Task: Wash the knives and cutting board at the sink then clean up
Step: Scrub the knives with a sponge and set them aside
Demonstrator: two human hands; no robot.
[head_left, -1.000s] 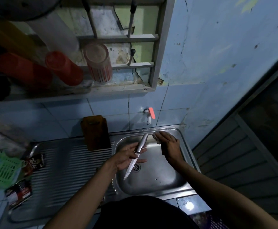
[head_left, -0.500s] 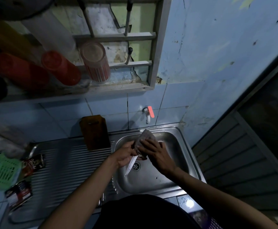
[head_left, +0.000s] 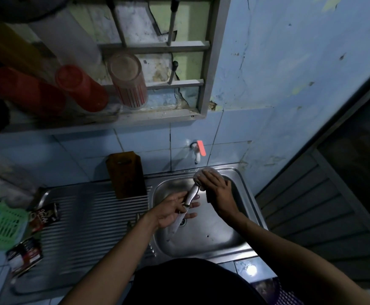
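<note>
Over the stainless steel sink basin: left hand, fingers loosely spread, cradling a silver-handled kitchen knife near the join of blade and handle, blade slanting down toward the drain. At the handle's far end, right hand curled round a pale scrubbing sponge, pressed against the handle tip. Above, on the blue tiles, a white wall tap with orange lever. Left of the basin, a brown wooden cutting board upright against the wall on the ribbed steel drainboard. Further left, a green plastic basket and dark sachets.
</note>
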